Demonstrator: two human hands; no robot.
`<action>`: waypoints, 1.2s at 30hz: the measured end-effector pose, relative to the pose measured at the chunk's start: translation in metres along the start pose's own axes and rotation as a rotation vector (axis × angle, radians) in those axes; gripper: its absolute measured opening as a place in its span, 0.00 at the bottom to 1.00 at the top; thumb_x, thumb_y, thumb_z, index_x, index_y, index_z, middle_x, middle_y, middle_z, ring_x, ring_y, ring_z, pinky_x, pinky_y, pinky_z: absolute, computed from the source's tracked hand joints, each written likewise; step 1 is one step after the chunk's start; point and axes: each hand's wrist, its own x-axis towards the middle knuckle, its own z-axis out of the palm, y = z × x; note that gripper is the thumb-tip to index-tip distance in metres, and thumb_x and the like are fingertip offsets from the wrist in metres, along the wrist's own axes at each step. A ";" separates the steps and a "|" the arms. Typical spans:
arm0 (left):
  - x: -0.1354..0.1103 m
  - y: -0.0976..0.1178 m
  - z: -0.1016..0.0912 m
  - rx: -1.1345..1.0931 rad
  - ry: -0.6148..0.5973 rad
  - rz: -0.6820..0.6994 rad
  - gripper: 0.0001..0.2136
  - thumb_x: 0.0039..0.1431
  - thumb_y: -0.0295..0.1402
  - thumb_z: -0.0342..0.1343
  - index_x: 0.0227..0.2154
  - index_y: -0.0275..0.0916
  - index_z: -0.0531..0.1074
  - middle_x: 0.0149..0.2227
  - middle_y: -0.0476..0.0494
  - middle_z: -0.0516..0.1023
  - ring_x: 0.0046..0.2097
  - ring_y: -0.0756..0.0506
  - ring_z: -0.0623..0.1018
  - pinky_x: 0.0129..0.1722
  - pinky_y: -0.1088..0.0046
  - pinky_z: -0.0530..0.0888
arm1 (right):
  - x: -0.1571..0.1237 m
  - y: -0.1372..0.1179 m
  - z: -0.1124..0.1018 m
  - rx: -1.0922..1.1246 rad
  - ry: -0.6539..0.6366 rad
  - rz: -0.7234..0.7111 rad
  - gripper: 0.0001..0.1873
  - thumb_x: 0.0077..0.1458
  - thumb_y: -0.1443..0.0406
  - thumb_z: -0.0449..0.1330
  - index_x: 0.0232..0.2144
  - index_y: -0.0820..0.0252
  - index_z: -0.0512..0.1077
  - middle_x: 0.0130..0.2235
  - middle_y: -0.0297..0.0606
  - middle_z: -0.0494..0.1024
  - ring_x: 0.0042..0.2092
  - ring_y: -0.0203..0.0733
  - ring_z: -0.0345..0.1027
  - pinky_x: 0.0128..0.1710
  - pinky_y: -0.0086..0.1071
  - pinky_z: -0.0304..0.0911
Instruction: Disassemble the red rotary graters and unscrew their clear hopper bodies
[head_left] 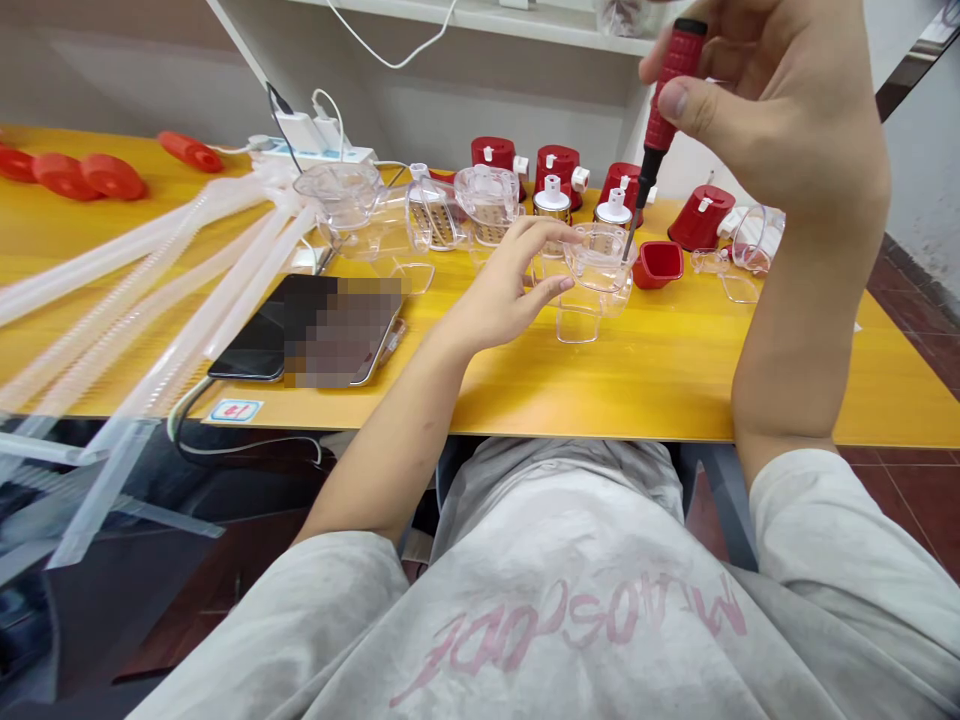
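My right hand [757, 110] is raised and wrapped round the red handle of a screwdriver [673, 85]. Its thin shaft slants down, and the tip meets the right side of a clear plastic housing [600, 265] on the table. From the left, my left hand [521, 275] grips that housing at its rim between thumb and fingers. A clear loop-shaped part sticks out from the housing toward me. Just right of it stands a small red cup [658, 264]. Behind are white-topped perforated metal cylinders [613, 208].
Several red containers [701, 217] line the back. More clear housings [487, 190] stand left of my hands. A phone [255, 325], partly blurred out, lies left, beside long clear plastic strips [172, 350]. A power strip [322, 150], red oval pieces [112, 176] and a shelf [510, 20] are farther back.
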 end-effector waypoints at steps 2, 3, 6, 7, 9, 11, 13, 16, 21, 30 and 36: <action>0.001 -0.001 0.000 0.008 0.001 0.014 0.34 0.78 0.68 0.54 0.71 0.50 0.76 0.73 0.32 0.78 0.76 0.30 0.75 0.78 0.42 0.77 | -0.002 -0.006 0.001 0.059 -0.023 0.035 0.32 0.58 0.53 0.75 0.62 0.57 0.82 0.56 0.30 0.87 0.54 0.39 0.87 0.54 0.37 0.87; 0.001 -0.001 0.000 0.011 0.002 0.021 0.34 0.78 0.68 0.54 0.71 0.50 0.76 0.73 0.32 0.78 0.76 0.30 0.76 0.78 0.42 0.76 | -0.002 -0.009 0.001 0.082 -0.034 0.056 0.31 0.58 0.54 0.74 0.62 0.58 0.82 0.56 0.30 0.87 0.54 0.39 0.88 0.54 0.37 0.88; 0.001 -0.001 0.000 0.014 0.010 0.022 0.34 0.78 0.68 0.54 0.70 0.49 0.77 0.73 0.32 0.78 0.76 0.30 0.76 0.79 0.42 0.76 | -0.001 -0.019 0.002 0.064 -0.056 0.095 0.24 0.59 0.59 0.74 0.57 0.55 0.85 0.51 0.30 0.87 0.50 0.36 0.87 0.50 0.30 0.86; 0.001 -0.001 0.000 0.009 0.010 0.016 0.34 0.78 0.68 0.54 0.70 0.49 0.77 0.73 0.32 0.78 0.76 0.30 0.76 0.78 0.43 0.77 | 0.000 -0.020 0.002 0.007 -0.058 0.105 0.21 0.60 0.60 0.74 0.56 0.52 0.87 0.50 0.29 0.87 0.48 0.34 0.86 0.47 0.25 0.84; 0.001 0.000 0.001 -0.006 0.011 0.006 0.34 0.78 0.69 0.55 0.70 0.50 0.77 0.73 0.32 0.78 0.77 0.30 0.75 0.76 0.44 0.78 | 0.002 -0.019 0.001 -0.130 -0.051 0.131 0.18 0.60 0.61 0.78 0.53 0.44 0.89 0.47 0.26 0.87 0.45 0.30 0.83 0.44 0.19 0.80; 0.001 0.001 0.001 -0.015 0.010 0.005 0.34 0.77 0.69 0.55 0.70 0.50 0.77 0.73 0.33 0.78 0.77 0.30 0.75 0.77 0.44 0.78 | 0.004 -0.015 0.000 -0.187 -0.005 0.132 0.20 0.56 0.61 0.83 0.51 0.43 0.90 0.45 0.25 0.88 0.43 0.29 0.80 0.42 0.17 0.78; 0.001 0.002 0.001 -0.010 0.008 0.005 0.34 0.78 0.69 0.55 0.70 0.50 0.77 0.73 0.32 0.78 0.77 0.30 0.75 0.78 0.43 0.77 | 0.003 -0.011 0.000 -0.118 0.035 0.092 0.23 0.53 0.60 0.86 0.51 0.46 0.91 0.46 0.25 0.88 0.42 0.29 0.80 0.42 0.18 0.79; 0.001 0.002 0.000 -0.004 0.007 0.002 0.34 0.78 0.68 0.55 0.70 0.50 0.77 0.73 0.32 0.78 0.76 0.30 0.76 0.79 0.43 0.76 | 0.000 -0.012 0.002 0.030 0.029 0.086 0.27 0.54 0.58 0.85 0.55 0.48 0.89 0.50 0.27 0.88 0.46 0.34 0.85 0.45 0.24 0.84; 0.000 0.001 0.000 -0.011 0.001 0.012 0.33 0.79 0.67 0.56 0.71 0.50 0.76 0.74 0.32 0.77 0.77 0.30 0.75 0.77 0.44 0.78 | 0.001 -0.021 0.002 0.010 -0.041 0.101 0.21 0.60 0.58 0.81 0.54 0.51 0.88 0.46 0.28 0.88 0.48 0.36 0.87 0.49 0.25 0.85; 0.000 -0.002 0.001 -0.004 0.008 0.010 0.33 0.79 0.68 0.55 0.71 0.50 0.76 0.73 0.32 0.77 0.76 0.30 0.76 0.72 0.47 0.82 | 0.000 -0.021 0.001 -0.015 -0.029 0.130 0.23 0.59 0.66 0.76 0.57 0.50 0.83 0.54 0.26 0.88 0.53 0.37 0.88 0.52 0.29 0.88; 0.000 -0.004 0.001 -0.021 0.003 -0.012 0.33 0.78 0.68 0.55 0.72 0.52 0.76 0.74 0.32 0.76 0.76 0.29 0.75 0.60 0.54 0.88 | 0.002 -0.017 -0.003 -0.099 -0.074 0.088 0.20 0.61 0.60 0.79 0.55 0.50 0.87 0.46 0.26 0.87 0.46 0.31 0.83 0.47 0.23 0.84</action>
